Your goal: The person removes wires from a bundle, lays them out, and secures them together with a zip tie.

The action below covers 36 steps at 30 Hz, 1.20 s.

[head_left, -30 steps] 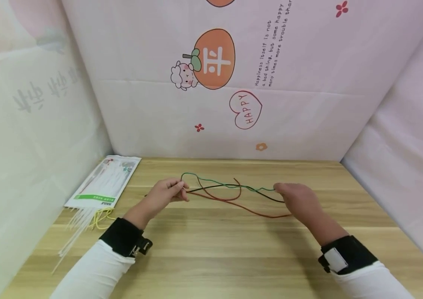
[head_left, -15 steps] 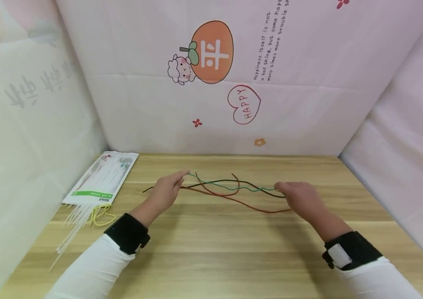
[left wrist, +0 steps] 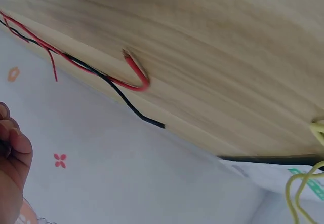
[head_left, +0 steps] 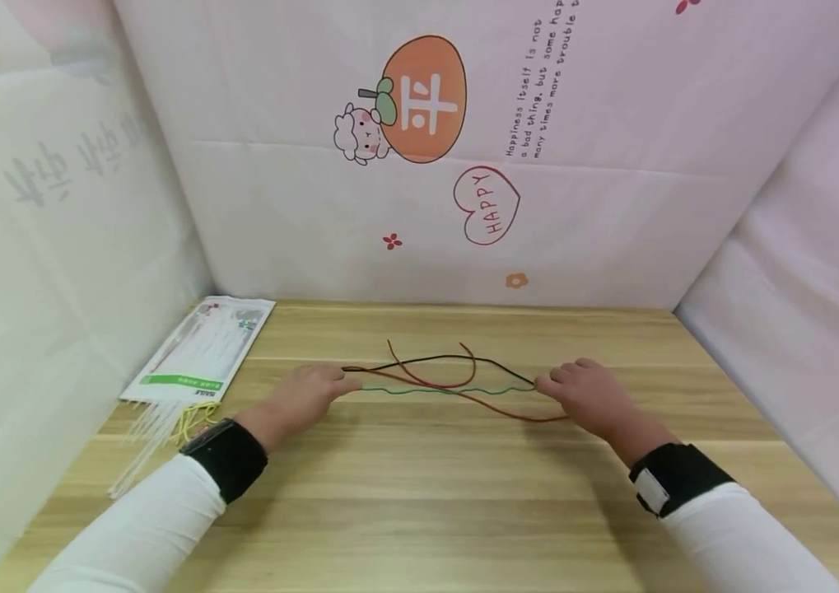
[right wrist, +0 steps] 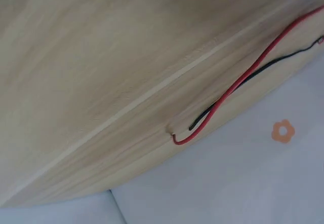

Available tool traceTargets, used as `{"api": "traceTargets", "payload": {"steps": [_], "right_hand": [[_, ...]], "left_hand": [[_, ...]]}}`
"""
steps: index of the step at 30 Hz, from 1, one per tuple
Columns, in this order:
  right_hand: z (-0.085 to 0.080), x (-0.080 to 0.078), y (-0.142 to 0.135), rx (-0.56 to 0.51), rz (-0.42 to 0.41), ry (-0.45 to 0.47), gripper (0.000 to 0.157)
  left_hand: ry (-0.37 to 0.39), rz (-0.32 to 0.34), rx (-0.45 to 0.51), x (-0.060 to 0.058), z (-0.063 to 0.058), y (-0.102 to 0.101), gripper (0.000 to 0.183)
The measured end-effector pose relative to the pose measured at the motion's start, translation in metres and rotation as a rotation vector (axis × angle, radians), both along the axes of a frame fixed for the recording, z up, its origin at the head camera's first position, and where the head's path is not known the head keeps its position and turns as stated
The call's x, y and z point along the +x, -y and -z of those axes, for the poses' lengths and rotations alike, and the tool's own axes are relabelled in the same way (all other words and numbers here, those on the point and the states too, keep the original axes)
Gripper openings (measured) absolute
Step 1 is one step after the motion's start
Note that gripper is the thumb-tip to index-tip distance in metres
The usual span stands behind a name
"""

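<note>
Currently both hands [head_left: 305,398] [head_left: 591,399] pinch green wire [head_left: 393,393] | long red wire [head_left: 526,419] crosses it | black wire [head_left: 443,357] behind | packet [head_left: 200,344], yellow cord [left wrist: 288,191] left

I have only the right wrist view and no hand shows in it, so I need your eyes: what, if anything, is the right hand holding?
Observer: A green wire, seen in the head view at the fingertips of the right hand.
Operator: And where does that wire lead?
Observer: Across to the left hand, which pinches it too.
Operator: Any other colour I'm missing?
Observer: Yes, yellow wire, off to the left near the printed packet.
</note>
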State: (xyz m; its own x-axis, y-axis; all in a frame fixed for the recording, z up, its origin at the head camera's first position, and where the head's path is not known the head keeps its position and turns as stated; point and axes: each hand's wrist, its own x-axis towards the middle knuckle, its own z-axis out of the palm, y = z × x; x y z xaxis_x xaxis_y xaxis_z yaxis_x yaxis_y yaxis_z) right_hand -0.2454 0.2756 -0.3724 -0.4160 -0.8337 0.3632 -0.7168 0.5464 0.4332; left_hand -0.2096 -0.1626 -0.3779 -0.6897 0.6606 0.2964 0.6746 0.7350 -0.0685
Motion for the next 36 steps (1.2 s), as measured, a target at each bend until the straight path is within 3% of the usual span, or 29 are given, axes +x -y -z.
{"api": "traceTargets", "payload": {"steps": [3,7,10,15,21,24,27,31,36], "right_hand": [[0.003,0.001,0.005,0.041,0.068,0.085,0.031],[0.01,0.001,0.013,0.04,0.265,0.35,0.03],[0.018,-0.003,0.018,-0.028,0.388,0.501,0.021],[0.027,-0.011,0.025,-0.149,0.44,0.568,0.012],[0.027,-0.01,0.035,-0.142,0.54,0.617,0.033],[0.022,-0.002,0.037,-0.151,0.557,0.572,0.045],[0.014,0.01,0.036,-0.221,0.524,0.524,0.048],[0.005,0.028,0.032,-0.308,0.448,0.482,0.045],[0.001,0.049,0.026,-0.331,0.373,0.426,0.042]], "left_hand": [[0.059,-0.066,-0.01,-0.007,0.004,-0.001,0.048],[0.158,-0.192,-0.082,-0.023,0.009,-0.011,0.04],[0.202,-0.246,-0.103,-0.034,0.011,-0.021,0.03],[0.253,-0.328,-0.097,-0.044,0.01,-0.033,0.026],[0.349,-0.406,-0.073,-0.047,0.015,-0.033,0.021],[0.398,-0.447,-0.023,-0.042,0.016,-0.024,0.029],[0.381,-0.462,0.025,-0.032,0.013,-0.008,0.041],[0.329,-0.465,0.098,-0.008,-0.002,0.017,0.038],[0.347,-0.579,0.104,0.021,-0.011,0.054,0.044]]}}
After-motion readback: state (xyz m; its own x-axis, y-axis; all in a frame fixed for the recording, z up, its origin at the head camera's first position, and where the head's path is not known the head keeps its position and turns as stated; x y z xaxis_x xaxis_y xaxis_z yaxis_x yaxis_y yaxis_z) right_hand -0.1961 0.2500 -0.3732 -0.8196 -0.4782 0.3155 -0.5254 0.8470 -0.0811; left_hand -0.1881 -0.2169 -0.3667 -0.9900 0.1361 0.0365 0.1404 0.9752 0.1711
